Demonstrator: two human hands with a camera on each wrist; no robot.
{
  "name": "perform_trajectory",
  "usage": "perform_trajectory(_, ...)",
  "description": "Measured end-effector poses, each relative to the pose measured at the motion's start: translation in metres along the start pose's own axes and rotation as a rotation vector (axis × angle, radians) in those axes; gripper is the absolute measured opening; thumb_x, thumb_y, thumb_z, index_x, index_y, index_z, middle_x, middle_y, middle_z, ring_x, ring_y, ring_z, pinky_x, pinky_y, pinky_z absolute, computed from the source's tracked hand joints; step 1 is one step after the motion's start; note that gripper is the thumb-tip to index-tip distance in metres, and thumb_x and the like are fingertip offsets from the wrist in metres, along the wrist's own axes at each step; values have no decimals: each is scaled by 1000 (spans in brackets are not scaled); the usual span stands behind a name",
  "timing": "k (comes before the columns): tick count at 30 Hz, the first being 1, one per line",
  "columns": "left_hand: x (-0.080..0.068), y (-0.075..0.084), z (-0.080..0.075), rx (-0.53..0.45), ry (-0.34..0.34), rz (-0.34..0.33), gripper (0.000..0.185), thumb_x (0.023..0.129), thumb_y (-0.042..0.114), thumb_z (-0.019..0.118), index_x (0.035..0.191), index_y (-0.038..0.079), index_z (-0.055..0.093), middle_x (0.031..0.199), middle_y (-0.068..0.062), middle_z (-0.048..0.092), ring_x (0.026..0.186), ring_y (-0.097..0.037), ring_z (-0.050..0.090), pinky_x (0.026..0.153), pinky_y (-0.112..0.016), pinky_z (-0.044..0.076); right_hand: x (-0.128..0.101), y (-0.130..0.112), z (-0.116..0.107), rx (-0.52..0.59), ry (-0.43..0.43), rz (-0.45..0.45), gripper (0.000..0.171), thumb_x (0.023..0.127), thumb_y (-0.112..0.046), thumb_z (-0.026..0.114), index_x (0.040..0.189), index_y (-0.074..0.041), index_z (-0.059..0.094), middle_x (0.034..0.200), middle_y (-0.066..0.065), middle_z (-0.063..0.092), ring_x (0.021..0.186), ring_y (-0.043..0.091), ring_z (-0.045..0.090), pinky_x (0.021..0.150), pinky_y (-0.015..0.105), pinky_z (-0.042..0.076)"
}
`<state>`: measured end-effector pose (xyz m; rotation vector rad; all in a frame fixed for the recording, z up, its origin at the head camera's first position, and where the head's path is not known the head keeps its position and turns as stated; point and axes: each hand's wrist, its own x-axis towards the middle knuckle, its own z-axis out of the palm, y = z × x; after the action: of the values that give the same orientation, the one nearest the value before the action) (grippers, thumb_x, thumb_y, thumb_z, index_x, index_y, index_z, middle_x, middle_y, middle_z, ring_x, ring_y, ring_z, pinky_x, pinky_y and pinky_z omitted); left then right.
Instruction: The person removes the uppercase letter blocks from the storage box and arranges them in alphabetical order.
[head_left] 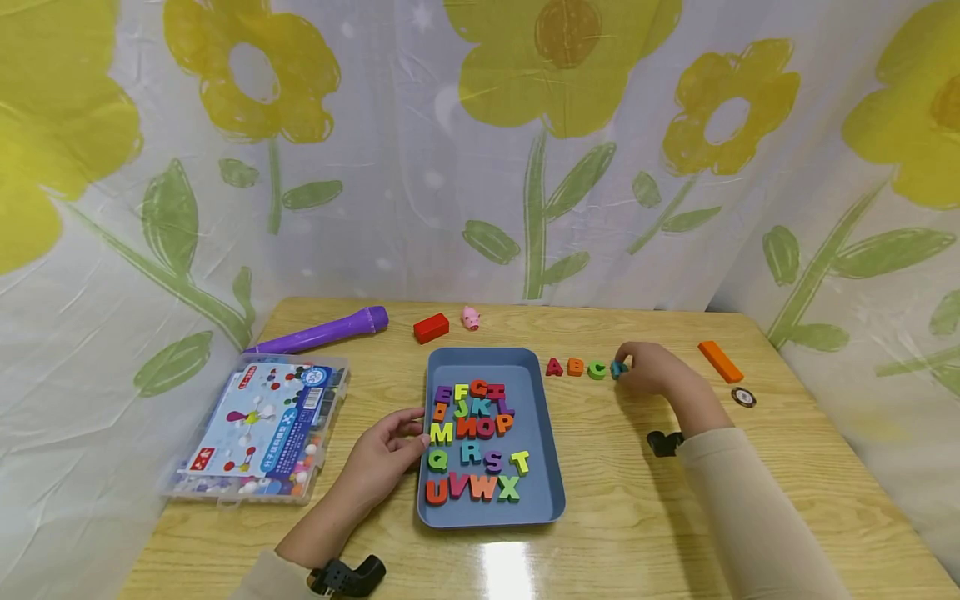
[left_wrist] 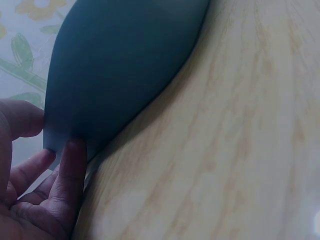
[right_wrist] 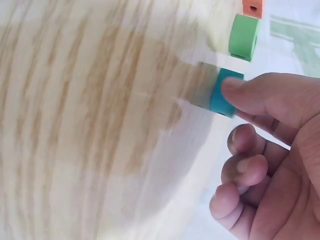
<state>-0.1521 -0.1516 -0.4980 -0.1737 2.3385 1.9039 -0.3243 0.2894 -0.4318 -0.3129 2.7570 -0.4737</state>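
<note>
My right hand (head_left: 651,369) pinches a teal letter block (right_wrist: 227,92) between thumb and finger, down at the tabletop; the hand covers part of its shape. To its left stand a red A (head_left: 553,367), an orange B (head_left: 575,367) and a green C (head_left: 596,370) in a row. A blue-grey tray (head_left: 551,492) holds several coloured letters, among them a yellow M (head_left: 441,433) and a green X (head_left: 508,488). At the tray's left side my left hand (head_left: 382,458) holds the edge, thumb at the rim and fingers against the outer wall (left_wrist: 125,65).
A clear plastic case (head_left: 258,429) of molecule-model parts lies at the left, a purple microphone (head_left: 322,332) behind it. Along the back are a red block (head_left: 431,328) and a pink pig figure (head_left: 470,317). An orange bar (head_left: 720,361) and a round disc (head_left: 743,397) lie at the right.
</note>
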Motion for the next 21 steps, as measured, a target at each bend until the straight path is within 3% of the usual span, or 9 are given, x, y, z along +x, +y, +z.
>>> perform_trajectory(5,-2,0,0,6,2,-7,48,105,19,74,151,15,64,133,-13,69,100,-18,70,83,-23,59,-14,-19,-19,7,36,-37,54,106,-17,68,153,4,52,110,22,67,87,30,62,75,43,54)
perform_trajectory(11,-4,0,-2,0,21,-15,48,104,19,74,151,15,64,134,-14,69,99,-18,68,82,-23,58,-17,-73,-36,-1,75,-117,50,108,-22,66,154,-4,54,99,14,65,71,24,54,67,39,47)
perform_trajectory(16,-3,0,-2,5,14,-13,49,104,20,75,151,16,64,135,-14,69,99,-18,69,82,-25,59,-13,-129,-24,-36,72,-213,45,107,-22,69,148,-6,61,97,11,66,72,23,59,71,40,50)
perform_trajectory(21,0,0,1,-5,2,-4,48,104,20,75,151,17,65,134,-14,69,99,-19,70,83,-28,62,1,-184,-1,-81,36,-331,40,104,-23,74,140,-7,69,109,9,71,87,23,63,86,43,55)
